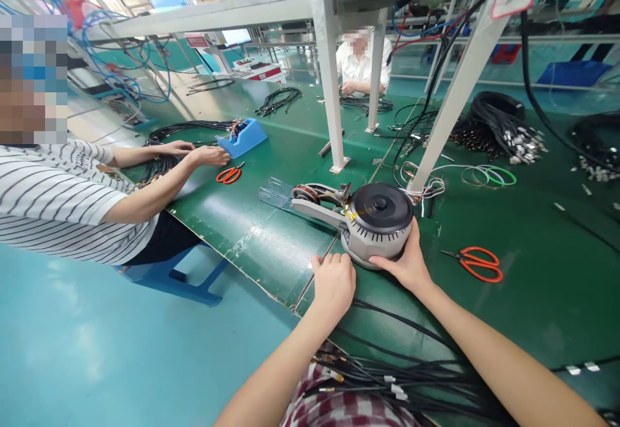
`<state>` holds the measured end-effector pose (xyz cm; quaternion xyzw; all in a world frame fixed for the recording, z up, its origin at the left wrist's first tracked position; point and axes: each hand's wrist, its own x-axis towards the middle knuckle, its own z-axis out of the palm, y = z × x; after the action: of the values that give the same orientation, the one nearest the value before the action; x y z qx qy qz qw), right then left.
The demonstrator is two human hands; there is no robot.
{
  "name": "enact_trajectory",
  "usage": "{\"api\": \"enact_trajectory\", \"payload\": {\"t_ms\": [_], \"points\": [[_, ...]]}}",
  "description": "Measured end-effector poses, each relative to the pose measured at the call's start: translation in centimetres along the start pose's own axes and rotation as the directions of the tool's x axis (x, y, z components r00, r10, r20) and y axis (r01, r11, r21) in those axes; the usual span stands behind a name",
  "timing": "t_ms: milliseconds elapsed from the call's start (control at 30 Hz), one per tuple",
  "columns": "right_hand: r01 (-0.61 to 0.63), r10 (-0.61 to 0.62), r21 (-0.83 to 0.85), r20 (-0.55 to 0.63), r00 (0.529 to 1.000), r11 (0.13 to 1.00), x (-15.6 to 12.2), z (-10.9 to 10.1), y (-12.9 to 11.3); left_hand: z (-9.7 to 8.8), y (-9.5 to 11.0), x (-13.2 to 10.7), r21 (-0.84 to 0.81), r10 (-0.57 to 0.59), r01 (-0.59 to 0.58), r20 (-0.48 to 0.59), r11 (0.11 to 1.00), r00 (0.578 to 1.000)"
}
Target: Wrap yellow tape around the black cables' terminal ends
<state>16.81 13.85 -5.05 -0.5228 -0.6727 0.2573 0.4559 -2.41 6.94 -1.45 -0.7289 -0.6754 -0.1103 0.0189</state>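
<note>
A round tape dispenser, grey with a black disc top, stands on the green table in front of me. Its tape roll sits on an arm reaching out to the left. Wrapped against the dispenser's right side is my right hand, thumb at the front of the base. My left hand is closed, knuckles up, beside the base at the front left; its fingertips are hidden, so what they grip cannot be made out. Black cables lie across my lap and the table edge below my hands.
Orange-handled scissors lie at the right, another pair at the left. A co-worker works by a blue tape holder. White shelf posts rise behind the dispenser. Cable bundles lie farther back.
</note>
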Motion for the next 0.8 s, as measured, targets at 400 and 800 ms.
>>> {"api": "enact_trajectory", "payload": {"t_ms": [400, 800], "points": [[0.005, -0.005, 0.007, 0.002, 1.000, 1.000, 0.0, -0.2, -0.1, -0.4, -0.4, -0.2, 0.012, 0.053, -0.053, -0.001, 0.999, 0.999], [0.011, -0.011, -0.014, 0.003, 1.000, 1.000, 0.0, 0.0, 0.1, 0.2, 2.2, -0.9, -0.044, 0.118, -0.117, 0.019, 0.992, 0.993]]}}
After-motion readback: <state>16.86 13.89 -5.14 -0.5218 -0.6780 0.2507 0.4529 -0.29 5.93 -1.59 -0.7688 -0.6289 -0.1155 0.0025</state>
